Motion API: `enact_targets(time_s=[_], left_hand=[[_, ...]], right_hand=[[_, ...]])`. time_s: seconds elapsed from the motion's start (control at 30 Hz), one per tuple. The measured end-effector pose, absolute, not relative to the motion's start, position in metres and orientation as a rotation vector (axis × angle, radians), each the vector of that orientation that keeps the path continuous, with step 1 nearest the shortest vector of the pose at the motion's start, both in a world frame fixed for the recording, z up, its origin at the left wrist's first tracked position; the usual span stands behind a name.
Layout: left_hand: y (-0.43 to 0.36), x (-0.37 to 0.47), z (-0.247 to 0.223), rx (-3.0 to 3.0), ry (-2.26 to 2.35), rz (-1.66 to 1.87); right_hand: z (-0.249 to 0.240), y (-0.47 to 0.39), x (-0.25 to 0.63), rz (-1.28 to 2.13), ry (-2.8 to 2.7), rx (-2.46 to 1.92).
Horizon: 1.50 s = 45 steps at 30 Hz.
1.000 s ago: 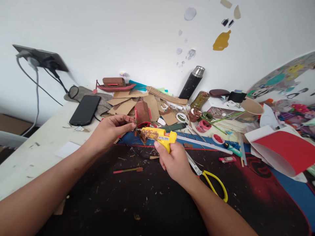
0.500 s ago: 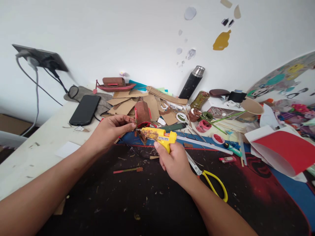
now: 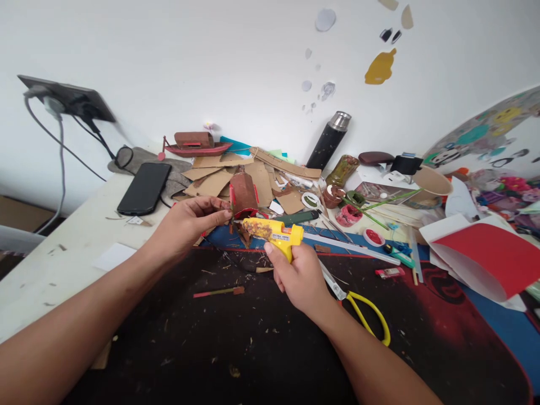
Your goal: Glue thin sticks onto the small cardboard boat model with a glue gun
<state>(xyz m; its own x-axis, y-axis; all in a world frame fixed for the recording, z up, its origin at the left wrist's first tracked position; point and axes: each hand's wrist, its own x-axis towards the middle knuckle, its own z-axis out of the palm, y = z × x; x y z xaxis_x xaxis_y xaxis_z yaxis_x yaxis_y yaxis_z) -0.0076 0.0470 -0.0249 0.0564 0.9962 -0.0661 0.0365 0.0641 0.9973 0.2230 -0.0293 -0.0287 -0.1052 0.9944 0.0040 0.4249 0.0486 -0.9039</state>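
Observation:
My right hand [image 3: 299, 275] is wrapped round a yellow hot glue gun [image 3: 284, 235], its barrel crusted with brown residue and a clear glue stick [image 3: 350, 248] jutting from its rear. The gun's nozzle points left, close to the fingertips of my left hand [image 3: 202, 219]. Those fingers are pinched together at a thin greenish piece [image 3: 232, 206], mostly hidden. Just beyond them sits a reddish-brown arched model canopy [image 3: 244, 192] with red edging. A painted thin stick with a brown end [image 3: 219, 292] lies on the dark mat [image 3: 202, 349].
Yellow-handled scissors [image 3: 367, 309] lie by my right wrist. Behind are cardboard scraps [image 3: 215, 183], a finished-looking model boat [image 3: 198, 147], a leaning black thermos [image 3: 329, 140] and paint pots [image 3: 349, 215]. A phone [image 3: 144, 188] lies left; red paper [image 3: 485, 259] stands right.
The view has shifted very slightly. Both hands, the glue gun and the canopy keep nearly the same positions relative to each other.

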Motion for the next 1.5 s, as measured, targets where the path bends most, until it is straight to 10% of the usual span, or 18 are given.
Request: enact_targets(time_s=[1.33, 1.5], left_hand=[[0.057, -0.039, 0.002, 1.296, 1.219, 1.333], [0.055, -0.041, 0.005, 1.772, 1.458, 0.874]], right_hand=[[-0.032, -0.025, 0.227, 1.26, -1.332, -1.378], [-0.031, -0.023, 0.23, 1.288, -1.241, -1.283]])
